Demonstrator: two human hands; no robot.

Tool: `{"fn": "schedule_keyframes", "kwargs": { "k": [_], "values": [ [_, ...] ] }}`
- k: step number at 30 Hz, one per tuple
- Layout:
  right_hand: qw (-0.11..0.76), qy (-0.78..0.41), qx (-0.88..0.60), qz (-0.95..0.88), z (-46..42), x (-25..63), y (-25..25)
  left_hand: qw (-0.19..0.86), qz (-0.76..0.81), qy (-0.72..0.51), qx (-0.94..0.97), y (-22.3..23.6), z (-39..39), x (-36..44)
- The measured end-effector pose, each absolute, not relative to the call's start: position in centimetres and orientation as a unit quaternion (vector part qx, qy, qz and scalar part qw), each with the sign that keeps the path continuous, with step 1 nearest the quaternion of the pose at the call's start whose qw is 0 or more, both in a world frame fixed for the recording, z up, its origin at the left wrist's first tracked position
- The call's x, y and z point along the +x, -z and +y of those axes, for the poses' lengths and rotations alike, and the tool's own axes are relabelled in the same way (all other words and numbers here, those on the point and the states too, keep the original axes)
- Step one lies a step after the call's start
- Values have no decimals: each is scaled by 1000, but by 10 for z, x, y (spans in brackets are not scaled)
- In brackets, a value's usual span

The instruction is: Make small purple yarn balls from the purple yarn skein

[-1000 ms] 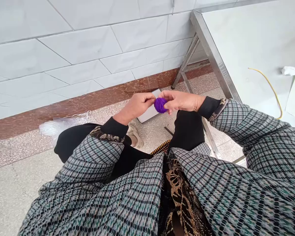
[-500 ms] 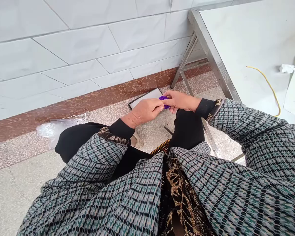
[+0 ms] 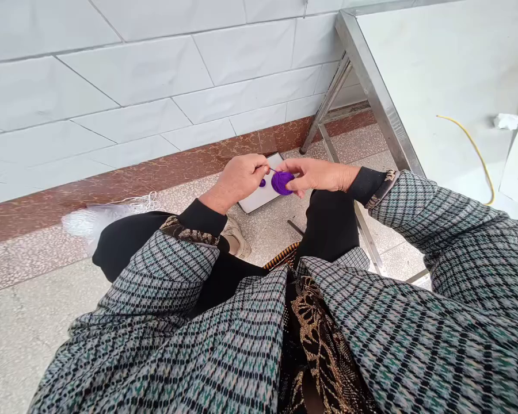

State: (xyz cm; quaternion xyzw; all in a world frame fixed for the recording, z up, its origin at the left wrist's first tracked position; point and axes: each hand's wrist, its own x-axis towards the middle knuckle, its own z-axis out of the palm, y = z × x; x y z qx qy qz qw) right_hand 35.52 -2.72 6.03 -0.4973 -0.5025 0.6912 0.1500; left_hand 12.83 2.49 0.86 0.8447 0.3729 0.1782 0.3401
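A small ball of purple yarn (image 3: pixel 281 183) is gripped by my right hand (image 3: pixel 315 174), its fingers curled round the ball's right side. My left hand (image 3: pixel 242 177) is closed in a pinch just to the left, on a short strand that runs across to the ball. Below both hands a white, dark-edged tray or box lid (image 3: pixel 259 198) lies on the floor, partly hidden by them. A little purple yarn (image 3: pixel 262 183) shows against its white surface, under my left fingertips.
A metal-framed table (image 3: pixel 382 95) stands at the right, with a yellow cord (image 3: pixel 475 146) and crumpled white paper (image 3: pixel 507 121) on top. Clear plastic with white string (image 3: pixel 99 218) lies on the floor at the left. The tiled wall (image 3: pixel 155 75) rises in front.
My left hand has moved left and slightly up, away from the ball, drawing a strand between the hands. More of the ball and the white surface now shows. My right hand keeps its hold.
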Motion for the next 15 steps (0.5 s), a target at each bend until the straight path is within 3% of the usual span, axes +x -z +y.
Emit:
{"fn": "schedule_keyframes", "kwargs": {
  "k": [4, 8, 12, 15],
  "values": [
    [254, -693, -522, -427, -23, 354, -60, 379, 320, -118, 860, 2, 13, 140],
    [270, -678, -548, -408, -22, 356, -50, 409, 189, -81, 889, -2, -2, 151],
    [179, -630, -600, -460, -23, 360, -39, 381, 212, -133, 890, -12, 5, 145],
    [87, -670, -550, -491, -25, 362, -43, 362, 280, -169, 873, -14, 18, 135]
  ]
}}
